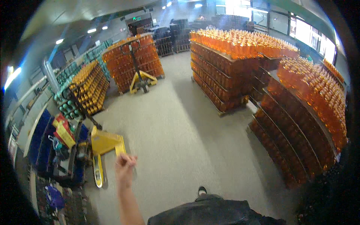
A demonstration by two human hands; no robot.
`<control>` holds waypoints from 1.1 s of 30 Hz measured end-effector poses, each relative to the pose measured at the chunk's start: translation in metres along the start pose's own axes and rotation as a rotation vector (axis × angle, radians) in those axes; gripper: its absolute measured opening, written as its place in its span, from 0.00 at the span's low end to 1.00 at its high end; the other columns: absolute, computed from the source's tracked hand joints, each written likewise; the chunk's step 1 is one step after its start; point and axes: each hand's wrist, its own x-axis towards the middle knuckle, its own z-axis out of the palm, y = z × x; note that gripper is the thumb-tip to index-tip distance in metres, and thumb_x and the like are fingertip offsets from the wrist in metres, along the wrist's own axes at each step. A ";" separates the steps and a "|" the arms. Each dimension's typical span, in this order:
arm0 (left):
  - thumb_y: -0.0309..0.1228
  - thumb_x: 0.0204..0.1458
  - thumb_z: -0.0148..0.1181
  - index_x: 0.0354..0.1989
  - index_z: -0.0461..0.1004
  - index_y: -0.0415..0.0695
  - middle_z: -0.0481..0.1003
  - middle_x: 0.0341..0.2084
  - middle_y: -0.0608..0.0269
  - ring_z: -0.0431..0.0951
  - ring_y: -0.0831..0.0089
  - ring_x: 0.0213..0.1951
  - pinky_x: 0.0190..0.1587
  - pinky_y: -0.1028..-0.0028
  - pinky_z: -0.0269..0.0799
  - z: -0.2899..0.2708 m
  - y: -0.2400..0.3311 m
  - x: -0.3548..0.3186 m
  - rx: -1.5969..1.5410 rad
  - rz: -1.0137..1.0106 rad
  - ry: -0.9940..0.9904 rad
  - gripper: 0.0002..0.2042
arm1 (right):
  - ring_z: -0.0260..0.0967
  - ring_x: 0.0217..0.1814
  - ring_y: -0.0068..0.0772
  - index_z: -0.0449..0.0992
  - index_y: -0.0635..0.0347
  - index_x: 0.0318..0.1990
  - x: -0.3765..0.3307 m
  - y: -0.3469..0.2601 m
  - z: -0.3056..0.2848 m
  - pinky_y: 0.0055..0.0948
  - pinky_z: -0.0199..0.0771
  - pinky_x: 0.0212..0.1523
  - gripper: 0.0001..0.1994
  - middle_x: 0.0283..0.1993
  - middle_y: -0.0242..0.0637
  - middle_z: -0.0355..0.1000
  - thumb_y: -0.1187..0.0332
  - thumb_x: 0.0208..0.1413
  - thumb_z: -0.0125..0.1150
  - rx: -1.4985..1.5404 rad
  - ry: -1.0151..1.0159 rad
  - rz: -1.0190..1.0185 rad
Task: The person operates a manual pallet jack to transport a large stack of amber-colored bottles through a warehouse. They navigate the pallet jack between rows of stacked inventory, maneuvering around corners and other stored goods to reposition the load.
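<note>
My left hand (125, 165) is held out in front of me above the floor, with its fingers curled in; nothing shows in them. Just beyond it, in the head view, stands a yellow pallet jack (106, 141) with its dark handle leaning away to the left. The hand overlaps one of its forks in the picture; whether they touch cannot be made out, though the hand looks well above it. My right hand is out of view. One of my shoes (202, 190) shows below, ahead of my dark clothing.
Tall layered stacks of amber bottles (221, 71) line the right, curving near me (300, 123). Another amber stack (131, 60) stands far left behind a second yellow pallet jack (141, 80). Gold-topped bottles (90, 88) and a blue crate (41, 146) are at left. Grey floor (168, 131) runs between.
</note>
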 end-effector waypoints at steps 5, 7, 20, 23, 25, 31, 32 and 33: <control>0.22 0.48 0.59 0.24 0.63 0.42 0.65 0.21 0.66 0.66 0.80 0.26 0.33 0.78 0.67 -0.085 -0.142 0.042 0.204 -0.491 0.577 0.09 | 0.71 0.44 0.49 0.77 0.60 0.39 0.142 -0.238 -0.098 0.43 0.70 0.44 0.18 0.40 0.48 0.74 0.56 0.49 0.53 -0.150 0.168 -0.334; 0.23 0.50 0.57 0.27 0.62 0.41 0.64 0.23 0.65 0.66 0.79 0.26 0.30 0.78 0.66 -0.110 -0.177 0.055 0.218 -0.528 0.653 0.08 | 0.73 0.29 0.34 0.77 0.63 0.30 0.163 -0.357 -0.145 0.34 0.71 0.34 0.15 0.28 0.39 0.77 0.59 0.52 0.51 -0.096 0.393 -0.579; 0.24 0.52 0.55 0.39 0.66 0.38 0.67 0.31 0.63 0.68 0.76 0.38 0.42 0.74 0.67 -0.170 -0.358 0.494 0.119 -0.514 0.553 0.08 | 0.70 0.45 0.49 0.77 0.56 0.45 0.312 -0.706 -0.207 0.41 0.69 0.46 0.20 0.44 0.44 0.74 0.53 0.51 0.53 -0.648 -0.223 -0.413; 0.25 0.51 0.57 0.37 0.71 0.35 0.73 0.28 0.64 0.72 0.75 0.32 0.38 0.77 0.68 -0.158 -0.400 0.631 0.121 -0.459 0.266 0.07 | 0.73 0.36 0.41 0.78 0.57 0.39 0.309 -0.765 -0.258 0.36 0.71 0.38 0.18 0.35 0.41 0.76 0.53 0.49 0.58 -0.206 -0.030 -0.374; 0.28 0.52 0.58 0.37 0.72 0.36 0.74 0.27 0.62 0.72 0.76 0.30 0.36 0.78 0.68 -0.129 -0.427 0.718 0.062 -0.464 0.173 0.09 | 0.74 0.24 0.29 0.79 0.62 0.34 0.323 -0.817 -0.290 0.28 0.73 0.26 0.14 0.26 0.38 0.76 0.60 0.46 0.63 -0.179 0.111 -0.188; 0.32 0.59 0.49 0.38 0.70 0.35 0.64 0.16 0.69 0.65 0.79 0.20 0.37 0.73 0.72 -0.147 -0.531 0.856 -0.026 -0.589 0.299 0.10 | 0.73 0.29 0.39 0.79 0.63 0.30 0.435 -0.963 -0.355 0.35 0.73 0.31 0.13 0.27 0.44 0.75 0.60 0.45 0.62 -0.159 0.064 -0.182; 0.34 0.59 0.48 0.38 0.71 0.35 0.63 0.15 0.71 0.64 0.81 0.19 0.36 0.73 0.73 -0.160 -0.538 0.865 -0.062 -0.618 0.387 0.12 | 0.73 0.30 0.41 0.79 0.63 0.30 0.465 -1.011 -0.377 0.36 0.72 0.32 0.13 0.28 0.45 0.75 0.61 0.45 0.62 -0.213 0.060 -0.233; 0.34 0.59 0.48 0.38 0.71 0.35 0.60 0.14 0.72 0.62 0.82 0.18 0.37 0.73 0.73 -0.184 -0.537 0.852 0.003 -0.641 0.471 0.12 | 0.73 0.31 0.43 0.78 0.63 0.29 0.496 -1.063 -0.395 0.38 0.72 0.33 0.13 0.29 0.46 0.75 0.61 0.45 0.62 -0.299 0.048 -0.318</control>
